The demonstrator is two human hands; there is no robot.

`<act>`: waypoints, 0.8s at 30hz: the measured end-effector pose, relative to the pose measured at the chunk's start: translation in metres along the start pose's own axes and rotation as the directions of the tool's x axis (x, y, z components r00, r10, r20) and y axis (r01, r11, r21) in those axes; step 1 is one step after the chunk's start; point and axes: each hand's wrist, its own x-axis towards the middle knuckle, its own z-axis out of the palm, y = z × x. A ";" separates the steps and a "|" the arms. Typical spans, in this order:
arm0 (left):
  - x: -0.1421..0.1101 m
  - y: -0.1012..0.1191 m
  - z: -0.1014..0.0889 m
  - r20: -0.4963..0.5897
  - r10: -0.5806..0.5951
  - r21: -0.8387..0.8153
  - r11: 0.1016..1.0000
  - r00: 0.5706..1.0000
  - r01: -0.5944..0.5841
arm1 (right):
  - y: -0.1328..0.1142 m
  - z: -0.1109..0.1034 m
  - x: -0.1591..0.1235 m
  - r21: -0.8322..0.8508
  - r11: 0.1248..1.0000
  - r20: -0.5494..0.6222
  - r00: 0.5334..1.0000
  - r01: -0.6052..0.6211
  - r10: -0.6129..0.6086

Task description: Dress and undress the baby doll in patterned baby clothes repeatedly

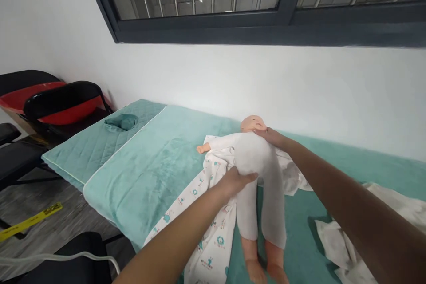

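On bed (146,155), likely settling doll (256,155) over clothes (209,248) with left fingers (234,177), right fingers (261,132); can't tell if clamped; must mind far-end head (251,123).

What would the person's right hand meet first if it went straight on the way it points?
Most likely the doll's head, just ahead of the right hand; whether they already touch is hard to tell.

Doll (251,155) on bed (149,164), chairs (61,97) left, window (253,6) behind
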 end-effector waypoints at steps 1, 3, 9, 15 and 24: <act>0.001 0.000 0.003 -0.034 0.021 -0.017 1.000 0.999 -0.021 | 0.000 -0.002 -0.001 -0.004 1.000 0.011 1.000 -0.011 0.011; 0.001 0.003 0.008 -0.107 0.019 0.010 1.000 0.994 -0.018 | -0.003 -0.008 -0.001 -0.020 0.999 0.024 0.999 -0.028 0.029; -0.009 0.032 -0.014 -0.074 -0.037 -0.002 0.999 0.997 0.037 | -0.026 -0.013 0.004 -0.050 0.997 0.035 0.998 -0.059 0.061; -0.018 0.056 -0.070 -0.163 -0.028 -0.025 0.999 0.986 0.024 | -0.069 0.020 0.029 -0.057 0.998 0.057 0.998 -0.029 0.033; -0.005 0.053 -0.190 -0.369 0.001 -0.106 0.993 0.930 -0.043 | -0.130 0.117 0.082 -0.045 0.993 0.036 0.993 0.113 -0.111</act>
